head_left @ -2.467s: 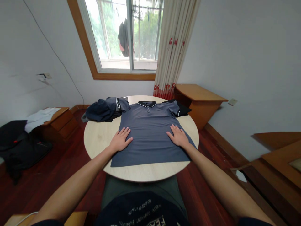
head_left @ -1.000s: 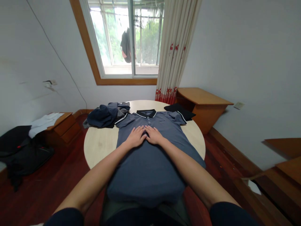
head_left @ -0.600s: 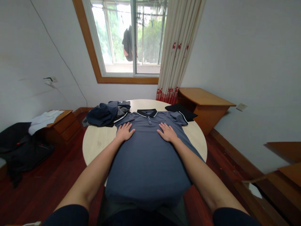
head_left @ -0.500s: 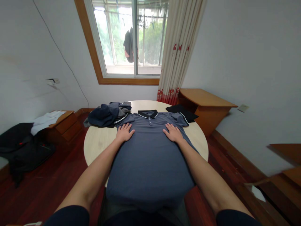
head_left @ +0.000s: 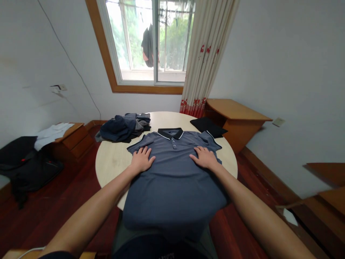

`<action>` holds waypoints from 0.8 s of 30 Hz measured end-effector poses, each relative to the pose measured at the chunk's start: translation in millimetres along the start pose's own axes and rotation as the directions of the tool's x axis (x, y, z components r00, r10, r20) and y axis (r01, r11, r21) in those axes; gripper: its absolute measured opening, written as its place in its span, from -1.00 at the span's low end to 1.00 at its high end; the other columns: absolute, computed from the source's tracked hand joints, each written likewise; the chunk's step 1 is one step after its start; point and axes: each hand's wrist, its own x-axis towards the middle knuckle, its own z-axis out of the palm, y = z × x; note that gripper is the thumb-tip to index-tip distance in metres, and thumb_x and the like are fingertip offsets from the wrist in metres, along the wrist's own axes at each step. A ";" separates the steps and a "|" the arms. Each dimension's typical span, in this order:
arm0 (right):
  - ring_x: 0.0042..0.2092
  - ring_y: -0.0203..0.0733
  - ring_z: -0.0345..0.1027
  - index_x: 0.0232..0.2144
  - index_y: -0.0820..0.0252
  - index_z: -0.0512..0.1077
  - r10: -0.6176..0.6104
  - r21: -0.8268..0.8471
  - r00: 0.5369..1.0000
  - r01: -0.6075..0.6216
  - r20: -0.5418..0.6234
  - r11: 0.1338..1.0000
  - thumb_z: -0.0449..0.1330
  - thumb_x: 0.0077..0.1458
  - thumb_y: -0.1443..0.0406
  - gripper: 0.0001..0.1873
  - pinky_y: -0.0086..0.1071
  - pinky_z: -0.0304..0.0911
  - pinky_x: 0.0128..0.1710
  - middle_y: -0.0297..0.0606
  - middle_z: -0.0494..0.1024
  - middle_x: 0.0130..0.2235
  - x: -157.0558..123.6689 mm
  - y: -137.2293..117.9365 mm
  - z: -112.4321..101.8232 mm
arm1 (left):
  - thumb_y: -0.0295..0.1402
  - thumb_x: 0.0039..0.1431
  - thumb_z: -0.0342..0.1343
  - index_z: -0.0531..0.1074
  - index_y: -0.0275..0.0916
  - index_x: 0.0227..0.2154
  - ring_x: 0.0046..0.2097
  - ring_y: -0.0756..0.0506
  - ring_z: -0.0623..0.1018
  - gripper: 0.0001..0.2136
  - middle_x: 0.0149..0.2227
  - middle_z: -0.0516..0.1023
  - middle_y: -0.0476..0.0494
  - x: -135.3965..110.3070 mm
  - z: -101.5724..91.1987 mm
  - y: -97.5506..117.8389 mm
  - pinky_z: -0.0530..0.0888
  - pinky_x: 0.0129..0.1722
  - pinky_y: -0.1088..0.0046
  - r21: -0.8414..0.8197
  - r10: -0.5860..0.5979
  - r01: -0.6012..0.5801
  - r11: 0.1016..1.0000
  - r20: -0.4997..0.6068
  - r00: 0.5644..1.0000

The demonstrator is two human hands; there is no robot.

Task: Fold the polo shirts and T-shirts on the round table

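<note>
- Both hands open and flat, no grasp: left hand [head_left: 141, 160] and right hand [head_left: 204, 158] lie palm-down on the grey polo shirt [head_left: 172, 183], fingers spread and pointing toward the collar
- Nothing pinched or lifted; contact is palm and finger pads only, which reads as pressing the cloth down against the tabletop rather than holding it
- Left hand sits at the shirt's left side edge just below the sleeve, right hand mirrors it below the right sleeve; the chest panel between them lies smooth
- Shirt lies face up, centre of the frame, on the round table [head_left: 111, 162]; black collar [head_left: 170, 133] with white trim points to the window, buttons visible
- Lower part of the shirt hangs over the near table edge toward the person's lap; the hem is out of sight
- Both sleeves spread out flat to the sides
- Pile of dark clothes [head_left: 122, 126] sits on the table left of centre, just beyond the left sleeve, apart from the hands
- Black folded garment [head_left: 207, 126] at the table's far right edge, near the right sleeve; cannot tell whether they touch
- Window [head_left: 142, 39] top centre, a dark garment hanging outside it; curtain [head_left: 207, 54] to its right
- Low cabinet [head_left: 72, 138] at left carries a white cloth [head_left: 51, 131]; wooden desk [head_left: 234, 115] at right behind the table
</note>
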 end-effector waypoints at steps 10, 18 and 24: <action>0.15 0.03 0.32 0.19 0.32 0.34 0.194 0.182 0.952 -0.153 -0.236 0.971 -0.06 0.29 0.27 -0.51 -0.24 0.18 0.16 0.01 0.41 0.21 49.9 64.4 -9.3 | -0.19 0.36 -0.11 0.34 -0.23 0.23 0.28 -0.23 0.34 -0.54 0.31 0.34 -0.20 55.2 -9.8 -60.3 0.27 0.26 0.20 -0.096 0.032 -0.046 0.994 -0.145 0.989; 0.17 0.13 0.33 0.23 0.34 0.31 0.264 0.049 0.961 -0.260 -0.082 0.964 -0.11 0.36 0.13 -0.43 -0.12 0.22 0.11 0.13 0.43 0.18 44.4 80.5 -6.8 | -0.15 0.42 -0.21 0.16 -0.26 0.34 0.32 -0.24 0.32 -0.47 0.35 0.28 -0.26 41.9 1.8 -81.6 0.26 0.26 0.14 -0.085 -0.044 0.038 0.996 -0.079 0.996; 0.21 0.27 0.26 0.14 0.37 0.44 0.402 -0.041 0.916 -0.401 0.016 0.915 -0.16 0.35 0.02 -0.35 0.01 0.24 0.09 0.22 0.41 0.17 39.1 69.1 -16.3 | -0.14 0.42 -0.21 0.28 -0.35 0.22 0.20 -0.32 0.45 -0.51 0.19 0.46 -0.43 22.6 -7.6 -62.9 0.25 0.22 0.02 -0.003 -0.153 0.154 0.988 -0.116 0.981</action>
